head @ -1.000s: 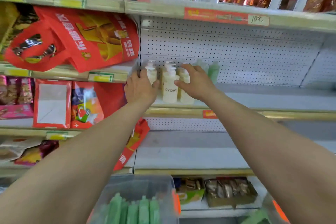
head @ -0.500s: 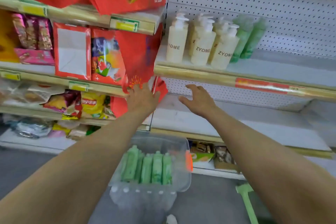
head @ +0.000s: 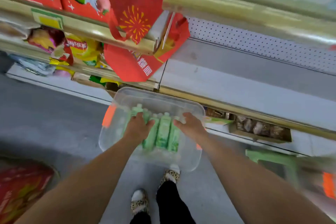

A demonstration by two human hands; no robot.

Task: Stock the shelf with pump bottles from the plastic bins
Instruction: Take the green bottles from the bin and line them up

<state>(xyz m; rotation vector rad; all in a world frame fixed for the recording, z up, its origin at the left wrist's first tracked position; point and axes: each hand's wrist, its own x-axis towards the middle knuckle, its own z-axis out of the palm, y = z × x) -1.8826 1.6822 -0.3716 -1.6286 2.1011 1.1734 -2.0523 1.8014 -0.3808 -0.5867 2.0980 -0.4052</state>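
Both hands (head: 138,127) (head: 191,126) on green bottles (head: 163,132) in clear bin (head: 156,96)

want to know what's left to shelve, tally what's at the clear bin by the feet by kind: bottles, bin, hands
green bottles: 4 in view, the hands may hide more
clear bin: 1
hands: 2, left hand and right hand, both in the bin among the bottles
total: 7
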